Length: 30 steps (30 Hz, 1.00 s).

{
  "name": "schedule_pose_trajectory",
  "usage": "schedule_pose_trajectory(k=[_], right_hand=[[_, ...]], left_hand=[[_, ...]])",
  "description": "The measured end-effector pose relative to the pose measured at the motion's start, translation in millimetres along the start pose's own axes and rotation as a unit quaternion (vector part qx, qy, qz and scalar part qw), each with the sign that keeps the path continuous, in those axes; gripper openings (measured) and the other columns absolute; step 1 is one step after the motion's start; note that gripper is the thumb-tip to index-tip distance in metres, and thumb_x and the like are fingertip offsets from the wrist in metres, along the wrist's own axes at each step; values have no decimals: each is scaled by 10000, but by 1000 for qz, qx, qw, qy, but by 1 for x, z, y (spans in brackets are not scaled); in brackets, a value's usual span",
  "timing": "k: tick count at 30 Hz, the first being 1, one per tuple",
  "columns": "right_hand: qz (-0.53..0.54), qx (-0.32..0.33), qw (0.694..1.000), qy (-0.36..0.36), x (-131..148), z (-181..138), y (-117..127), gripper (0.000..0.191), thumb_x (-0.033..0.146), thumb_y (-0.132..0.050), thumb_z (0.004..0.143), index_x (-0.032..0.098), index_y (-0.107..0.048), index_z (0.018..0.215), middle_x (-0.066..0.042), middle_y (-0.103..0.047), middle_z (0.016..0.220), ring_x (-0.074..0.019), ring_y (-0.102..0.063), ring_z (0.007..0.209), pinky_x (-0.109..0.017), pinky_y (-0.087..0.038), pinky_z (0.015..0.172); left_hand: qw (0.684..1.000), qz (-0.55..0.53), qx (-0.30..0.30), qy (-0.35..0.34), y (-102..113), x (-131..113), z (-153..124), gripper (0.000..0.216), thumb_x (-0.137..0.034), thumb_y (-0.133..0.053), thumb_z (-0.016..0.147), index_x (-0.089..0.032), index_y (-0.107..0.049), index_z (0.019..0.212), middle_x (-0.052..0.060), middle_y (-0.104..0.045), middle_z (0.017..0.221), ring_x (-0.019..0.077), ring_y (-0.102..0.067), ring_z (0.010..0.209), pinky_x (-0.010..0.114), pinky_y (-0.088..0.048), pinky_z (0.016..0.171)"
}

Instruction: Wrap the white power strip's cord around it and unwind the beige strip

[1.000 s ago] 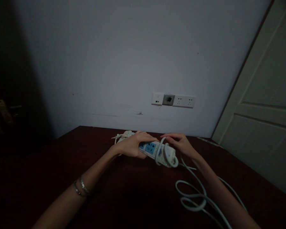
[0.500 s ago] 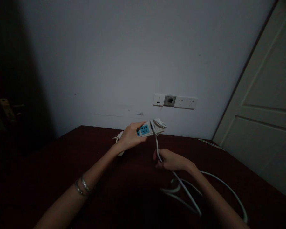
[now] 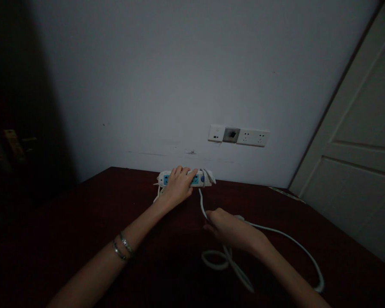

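Observation:
A white power strip [image 3: 202, 178] with blue sockets lies at the far edge of the dark red table [image 3: 83, 222], close to the wall. My left hand [image 3: 177, 187] rests on top of it with fingers curled over its body. My right hand [image 3: 227, 229] is nearer to me and is closed on the strip's white cable [image 3: 276, 233], which runs up from the hand to the strip's right end. The rest of the cable lies in loose loops on the table around my right forearm. Two thin bracelets [image 3: 122, 247] circle my left wrist.
A row of wall sockets [image 3: 238, 136] sits on the pale wall just above the table. A light panelled door [image 3: 359, 171] stands at the right. A second whitish cord [image 3: 157, 193] peeks out left of the strip. The left side is dark.
My left hand has lowered the power strip from the air onto the table's far edge. My right hand moved slightly down along the cable, and the loops have shifted.

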State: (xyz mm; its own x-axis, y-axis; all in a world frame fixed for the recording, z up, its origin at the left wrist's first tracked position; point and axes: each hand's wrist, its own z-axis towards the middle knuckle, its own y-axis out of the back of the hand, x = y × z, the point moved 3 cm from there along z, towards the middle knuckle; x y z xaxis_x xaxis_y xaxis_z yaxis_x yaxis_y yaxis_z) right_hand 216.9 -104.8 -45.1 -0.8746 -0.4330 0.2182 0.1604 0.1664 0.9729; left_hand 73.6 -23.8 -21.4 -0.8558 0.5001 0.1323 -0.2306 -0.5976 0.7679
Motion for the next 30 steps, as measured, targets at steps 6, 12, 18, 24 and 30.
schedule_pose_trajectory(k=[6, 12, 18, 24, 30], right_hand=[[15, -93, 996, -4, -18, -14, 33, 189, 264, -498, 809, 144, -626, 739, -70, -611, 705, -130, -520, 579, -248, -311, 525], [138, -95, 986, 12, -44, -16, 50, 277, 351, -555, 763, 121, -683, 675, -25, -560, 561, -96, -439, 501, -232, -277, 470], [247, -85, 965, -4, -71, -8, 52, 303, 422, -655, 677, 121, -691, 677, -23, -570, 548, -85, -438, 474, -214, -311, 444], [376, -13, 926, -7, -100, -6, 44, 289, 385, -726, 615, 111, -641, 650, -9, -563, 478, -76, -456, 408, -195, -333, 413], [476, 30, 877, 54, -112, 3, 30, 262, 347, -718, 628, 124, -584, 655, 9, -568, 468, -61, -447, 378, -187, -326, 403]], left_hand=[[998, 29, 24, -58, -1, -16, -4, 545, -97, -540, 708, -197, -454, 1237, 102, -548, 1108, 262, -440, 1014, 410, -318, 908], [981, 25, 70, -182, -4, -33, -11, 564, -143, -609, 673, -207, -471, 1216, 86, -550, 1093, 267, -445, 1053, 468, -210, 1013], [946, -64, 116, -295, 2, -46, -15, 474, -150, -564, 707, -233, -521, 1172, 53, -582, 1033, 226, -476, 980, 444, -207, 1019], [926, -159, 141, -313, 26, -49, -14, 464, -131, -542, 704, -232, -532, 1157, 38, -600, 1071, 210, -474, 981, 403, -247, 976], [921, -202, 186, -278, 46, -45, -13, 729, -98, -513, 680, -352, -349, 1344, -15, -565, 1180, 206, -452, 1044, 362, -289, 947]])
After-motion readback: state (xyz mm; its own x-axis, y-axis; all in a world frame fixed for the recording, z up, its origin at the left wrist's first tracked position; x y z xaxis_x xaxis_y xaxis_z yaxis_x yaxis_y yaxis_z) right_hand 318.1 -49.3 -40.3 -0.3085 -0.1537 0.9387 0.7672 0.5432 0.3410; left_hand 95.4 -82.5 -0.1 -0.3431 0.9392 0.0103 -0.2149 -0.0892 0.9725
